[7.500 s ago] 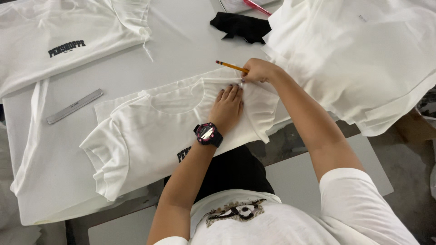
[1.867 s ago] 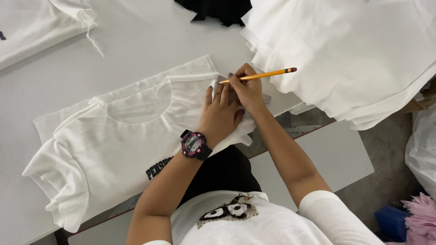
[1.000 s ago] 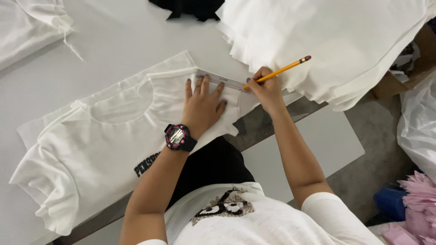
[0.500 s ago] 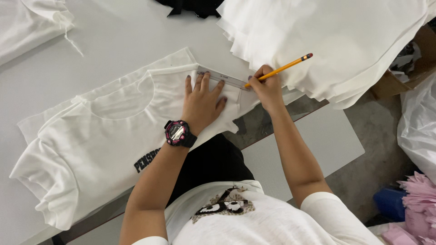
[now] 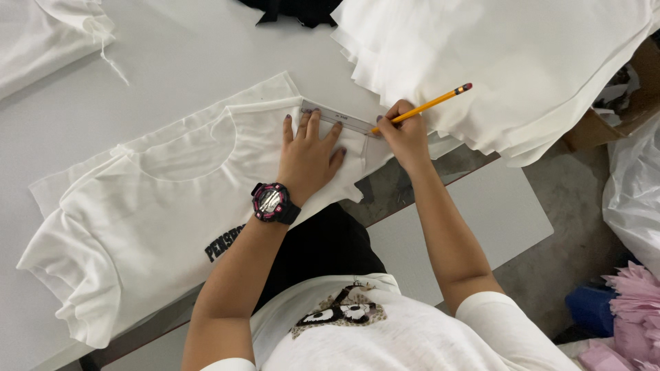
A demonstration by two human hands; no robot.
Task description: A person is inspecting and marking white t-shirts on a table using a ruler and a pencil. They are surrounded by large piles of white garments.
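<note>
A white T-shirt (image 5: 158,227) lies flat on a pale table (image 5: 179,62), neckline toward twelve o'clock. The left hand (image 5: 309,158), wearing a black and pink wristwatch (image 5: 273,203), presses open and flat on the shirt, fingertips pinning a clear ruler (image 5: 337,118). At three o'clock of it, the right hand (image 5: 405,134) pinches a yellow pencil (image 5: 430,104), its tip seemingly at the ruler's end, though that point is hard to make out. A stack of white garments (image 5: 502,62) sits at one o'clock. If the pinning fingers ease, the ruler could slide on the soft cloth and skew the mark; the shirt's edge overhangs the table and may drag.
</note>
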